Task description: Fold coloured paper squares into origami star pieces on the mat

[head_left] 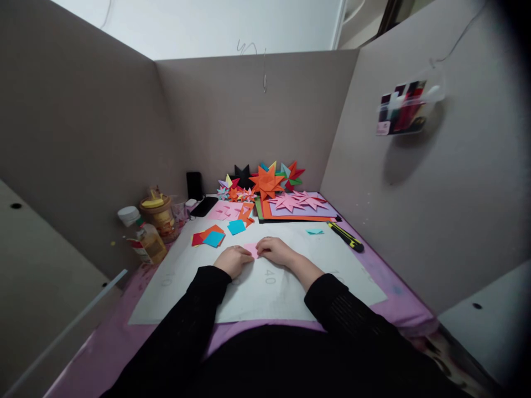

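Note:
A small pink paper piece (251,250) lies on the white sheet (282,298), between my two hands. My left hand (234,261) has its fingers closed on the paper's left side. My right hand (274,250) pinches the right side of the same paper, thumb and fingertips together. Above and left of my hands are blue paper squares (237,227) beside orange and red ones (198,239). Pink paper pieces (224,210) sit farther back. A folded light-blue piece (315,232) rests to the right.
Folded paper stars (267,181) stand at the back beside a stack of coloured sheets (298,218). A black and yellow cutter (346,237) lies at the right. At the left are a glue bottle (152,243), a pot (161,216) and phones (204,207). Grey panels enclose the table.

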